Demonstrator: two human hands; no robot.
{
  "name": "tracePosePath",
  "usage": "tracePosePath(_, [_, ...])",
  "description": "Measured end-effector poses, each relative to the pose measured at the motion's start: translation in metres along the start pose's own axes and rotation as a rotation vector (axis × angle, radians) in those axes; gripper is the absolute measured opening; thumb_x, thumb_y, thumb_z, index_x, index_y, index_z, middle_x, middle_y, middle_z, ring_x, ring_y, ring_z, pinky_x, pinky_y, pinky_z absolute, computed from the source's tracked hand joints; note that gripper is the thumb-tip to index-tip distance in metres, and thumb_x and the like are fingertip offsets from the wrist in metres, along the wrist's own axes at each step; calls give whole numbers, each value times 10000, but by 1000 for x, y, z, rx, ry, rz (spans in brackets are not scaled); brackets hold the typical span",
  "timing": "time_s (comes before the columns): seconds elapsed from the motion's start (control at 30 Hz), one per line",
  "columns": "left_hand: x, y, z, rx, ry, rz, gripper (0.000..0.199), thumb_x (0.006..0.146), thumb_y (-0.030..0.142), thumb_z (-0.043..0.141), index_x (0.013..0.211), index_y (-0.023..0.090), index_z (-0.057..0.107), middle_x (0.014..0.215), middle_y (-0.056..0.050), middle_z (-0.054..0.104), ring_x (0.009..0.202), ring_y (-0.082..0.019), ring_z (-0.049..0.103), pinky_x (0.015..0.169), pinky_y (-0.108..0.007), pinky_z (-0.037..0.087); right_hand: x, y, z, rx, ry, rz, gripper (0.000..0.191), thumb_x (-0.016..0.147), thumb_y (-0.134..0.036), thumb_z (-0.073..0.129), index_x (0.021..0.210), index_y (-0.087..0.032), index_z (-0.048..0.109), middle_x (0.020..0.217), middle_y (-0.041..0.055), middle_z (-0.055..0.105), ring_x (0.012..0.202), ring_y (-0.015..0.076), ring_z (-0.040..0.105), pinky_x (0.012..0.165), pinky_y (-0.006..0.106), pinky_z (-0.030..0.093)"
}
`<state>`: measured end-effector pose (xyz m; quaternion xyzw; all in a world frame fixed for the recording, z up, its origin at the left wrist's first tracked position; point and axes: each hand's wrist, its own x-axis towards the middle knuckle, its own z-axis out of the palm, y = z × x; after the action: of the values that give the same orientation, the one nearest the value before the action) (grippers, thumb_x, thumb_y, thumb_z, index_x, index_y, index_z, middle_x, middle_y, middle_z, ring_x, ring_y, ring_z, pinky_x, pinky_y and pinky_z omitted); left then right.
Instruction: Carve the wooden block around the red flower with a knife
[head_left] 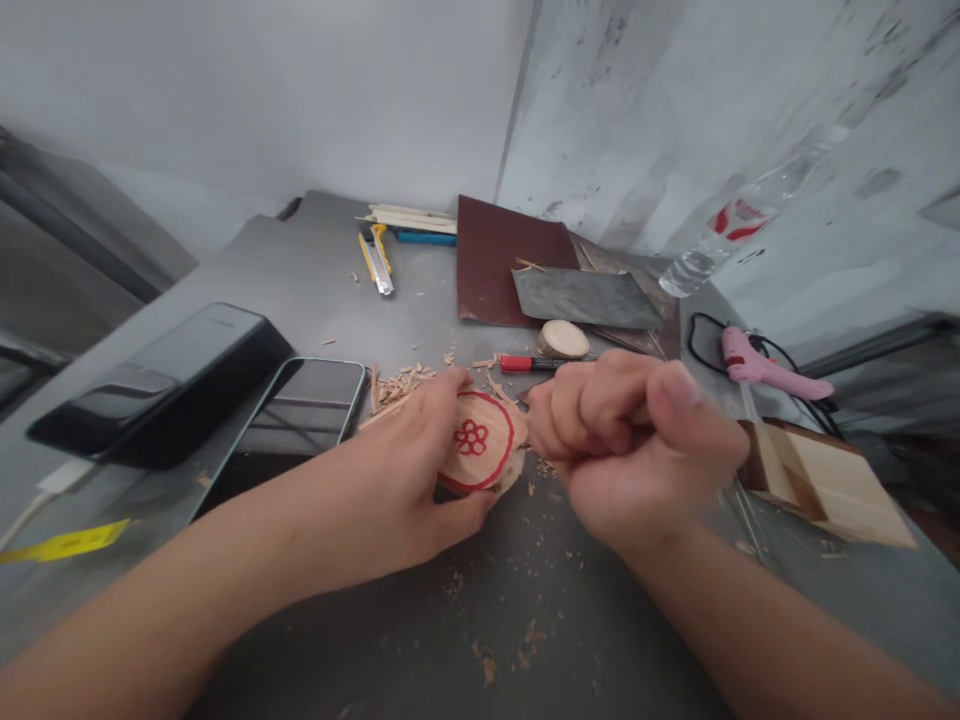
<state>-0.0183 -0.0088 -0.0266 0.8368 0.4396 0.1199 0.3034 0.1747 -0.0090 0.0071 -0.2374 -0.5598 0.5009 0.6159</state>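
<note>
A round wood slice (pixel 487 455) with a red ring and a red flower drawn on it lies on the grey table. My left hand (pixel 420 460) grips its left side, thumb at the near edge and fingers along the far edge. Just right of the slice, my right hand (pixel 630 440) is closed in a fist; a small pointed tip shows by its knuckles, but what it holds is mostly hidden. Wood shavings (pixel 401 387) lie beyond my left hand. Behind my right hand are a red marker (pixel 532 364) and a smaller wood slice (pixel 564 339).
Left are a phone (pixel 311 410) and a black device (pixel 165 385). A yellow cutter (pixel 376 260), brown sheet (pixel 491 260) and grey sandpaper (pixel 589 297) lie at the back. Right are a bottle (pixel 742 220), pink glue gun (pixel 772 368) and wooden block (pixel 832 480).
</note>
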Motion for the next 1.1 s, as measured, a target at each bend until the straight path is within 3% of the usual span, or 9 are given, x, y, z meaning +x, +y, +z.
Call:
tracePosePath(0.17, [0, -2, 3, 15, -5, -12, 935, 937, 563, 550, 1650, 96, 166, 1698, -260, 387, 1584, -382, 399, 1260, -561, 416, 11, 10, 10, 103, 326, 81, 571, 889, -403, 669, 513, -219, 280, 483, -72, 158, 393, 75, 122, 350, 249, 122])
tracePosePath(0.4, [-1, -5, 5, -4, 23, -7, 919, 944, 575, 592, 1643, 134, 190, 1717, -235, 374, 1598, -377, 378, 1266, -542, 422, 18, 19, 0, 143, 441, 271, 500, 843, -393, 626, 501, -239, 295, 482, -80, 166, 399, 84, 88, 326, 226, 85])
tracePosePath(0.53, [-1, -2, 4, -56, 34, 1, 836, 923, 487, 626, 1595, 146, 264, 1653, -238, 466, 1544, -380, 465, 1237, -533, 457, 21, 15, -5, 157, 389, 314, 488, 877, -379, 562, 506, -235, 280, 485, -78, 156, 410, 89, 80, 328, 221, 109])
tracePosePath(0.67, [0, -1, 2, -93, 63, 0, 841, 888, 429, 666, 1587, 172, 276, 1593, -220, 528, 1473, -381, 544, 1191, -527, 496, 23, 2, -10, 190, 216, 236, 499, 830, -370, 598, 519, -233, 232, 451, -79, 130, 375, 79, 79, 304, 229, 97])
tracePosePath(0.83, [0, 0, -1, -73, 13, 0, 881, 888, 421, 662, 1609, 151, 235, 1588, -239, 517, 1464, -393, 544, 1165, -530, 509, 18, -7, -10, 143, 31, 160, 502, 865, -387, 603, 538, -234, 255, 447, -69, 160, 373, 92, 122, 317, 253, 141])
tracePosePath(1.1, [-2, -4, 7, -35, 42, 21, 870, 930, 493, 615, 1625, 130, 240, 1682, -253, 412, 1539, -413, 457, 1208, -549, 466, 5, 6, 7, 66, 84, 34, 590, 926, -447, 636, 513, -205, 292, 466, -65, 199, 389, 69, 153, 368, 247, 181])
